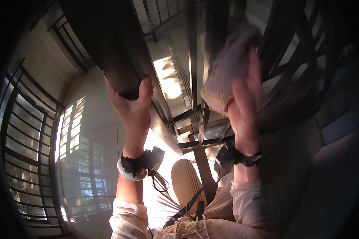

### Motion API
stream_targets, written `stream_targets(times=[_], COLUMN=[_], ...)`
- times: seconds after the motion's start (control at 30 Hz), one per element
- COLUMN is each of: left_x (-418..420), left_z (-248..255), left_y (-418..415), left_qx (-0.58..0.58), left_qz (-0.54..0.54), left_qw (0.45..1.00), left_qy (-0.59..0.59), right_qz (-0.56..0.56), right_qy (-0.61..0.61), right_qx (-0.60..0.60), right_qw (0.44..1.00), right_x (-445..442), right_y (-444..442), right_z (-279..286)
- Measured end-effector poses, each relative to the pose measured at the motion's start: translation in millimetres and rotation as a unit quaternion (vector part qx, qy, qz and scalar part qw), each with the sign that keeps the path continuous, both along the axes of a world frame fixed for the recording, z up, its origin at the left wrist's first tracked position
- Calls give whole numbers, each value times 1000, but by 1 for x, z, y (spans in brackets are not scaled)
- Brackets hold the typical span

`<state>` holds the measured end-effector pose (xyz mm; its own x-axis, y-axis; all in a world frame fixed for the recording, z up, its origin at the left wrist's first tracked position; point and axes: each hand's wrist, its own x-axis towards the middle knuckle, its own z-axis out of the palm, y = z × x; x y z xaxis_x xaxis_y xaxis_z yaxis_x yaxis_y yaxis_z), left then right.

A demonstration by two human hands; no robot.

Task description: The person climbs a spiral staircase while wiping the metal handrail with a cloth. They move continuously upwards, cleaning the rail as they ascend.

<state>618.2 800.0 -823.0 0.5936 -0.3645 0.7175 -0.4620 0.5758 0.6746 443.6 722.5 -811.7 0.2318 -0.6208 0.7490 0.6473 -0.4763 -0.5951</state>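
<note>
My left hand (131, 112) is wrapped around the lower end of a thick dark handrail (116, 50), its thumb on the right side. My right hand (245, 110), blurred, grips a greyish knit cloth or glove (226, 74) with a yellow band along its edge. The cloth lies in front of the dark metal balusters (193, 59); whether it touches them I cannot tell. Each wrist bears a black strap with a small device, and a pale bangle (131, 174) circles the left one.
Below the railing, a bottom bar (209, 142) joins the balusters. My knee (185, 179) is close under it. A barred window (27, 149) stands at the left, above shiny floor tiles (92, 125). More dark slanting bars (302, 59) fill the upper right.
</note>
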Motion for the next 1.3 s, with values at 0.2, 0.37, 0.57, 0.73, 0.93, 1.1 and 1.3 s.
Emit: stream_targets(times=[0.2,0.37,0.57,0.73,0.93,1.1,1.3], left_x=[-8,-8,4,-5,-1,-2,5], left_z=[9,6,4,7,13,7,5], left_y=[5,4,15,7,17,13,13], left_qx=[1,7,41,41,59,59,42], left_qz=[-9,-6,4,-59,-39,-55,-66], left_qw=[1000,999,999,997,997,997,997], left_qy=[16,31,8,29,-2,12,7], right_qz=[-387,-278,-146,-28,-421,-534,-504], right_qy=[125,152,84,11,133,76,201], right_qx=[-43,179,151,137,-131,-99,14], right_qw=[912,932,974,990,887,836,840], right_x=[31,39,36,3,35,65,62], right_y=[-16,9,34,53,28,16,33], right_z=[-30,-199,-188,-27,118,67,-138])
